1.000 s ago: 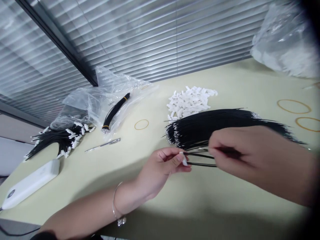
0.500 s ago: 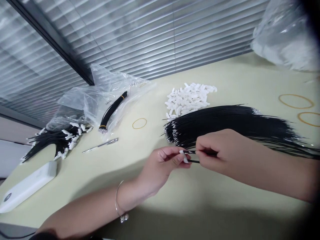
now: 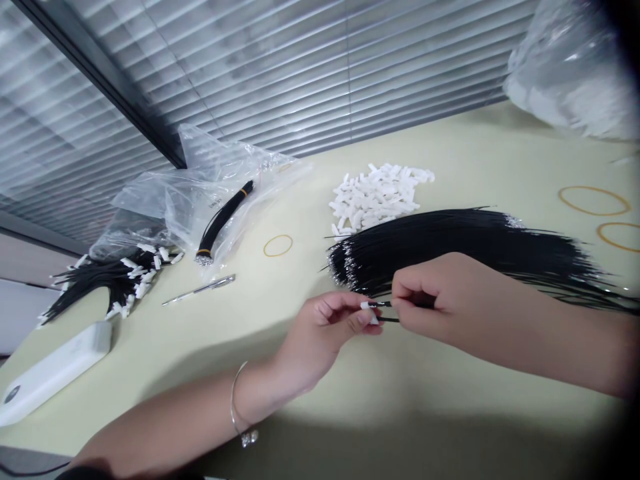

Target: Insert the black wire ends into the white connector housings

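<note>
the left hand (image 3: 325, 333), just in front of the left end of the wire spread (image 3: 450, 237), pinched a small white connector (image 3: 374, 321), partly under the thumb. the right hand (image 3: 457, 300), overlapping the spread's front edge, was clenched around two black wire lengths (image 3: 389, 319); the upper glinted like metal at the connector. looked like a fitting step: best, i judged, to grip close behind the glint, brace the connector and push straight, lest the wire buckle. seating depth: could not tell. clear bag (image 3: 183, 200), well left of the spread: banded bundle (image 3: 223, 223) in or on it, unclear which. cloudy bag (image 3: 565, 83), behind, right of the spread: whitish contents, too blurred to name.
</note>
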The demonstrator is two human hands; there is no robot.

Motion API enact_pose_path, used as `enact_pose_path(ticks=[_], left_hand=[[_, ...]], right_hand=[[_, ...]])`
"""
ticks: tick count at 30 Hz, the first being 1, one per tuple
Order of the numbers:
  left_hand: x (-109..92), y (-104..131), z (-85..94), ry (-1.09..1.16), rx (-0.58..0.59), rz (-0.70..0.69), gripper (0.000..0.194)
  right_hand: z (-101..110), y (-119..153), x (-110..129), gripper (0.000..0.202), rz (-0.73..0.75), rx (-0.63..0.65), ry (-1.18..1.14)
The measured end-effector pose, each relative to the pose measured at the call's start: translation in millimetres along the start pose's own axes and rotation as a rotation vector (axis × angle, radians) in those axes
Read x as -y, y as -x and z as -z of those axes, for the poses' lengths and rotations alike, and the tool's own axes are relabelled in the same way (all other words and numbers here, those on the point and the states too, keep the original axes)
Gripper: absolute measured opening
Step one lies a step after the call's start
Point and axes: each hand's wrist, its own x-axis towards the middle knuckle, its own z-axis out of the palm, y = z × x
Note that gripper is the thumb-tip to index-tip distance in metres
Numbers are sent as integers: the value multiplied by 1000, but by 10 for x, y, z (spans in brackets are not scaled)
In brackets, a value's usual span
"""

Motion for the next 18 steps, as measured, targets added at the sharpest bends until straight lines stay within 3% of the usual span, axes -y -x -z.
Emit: enact_pose_path(ticks=[18], left_hand=[[17, -6, 18, -41, 8, -9, 30]], right_hand=[[-8, -32, -95, 24, 85, 83, -24]])
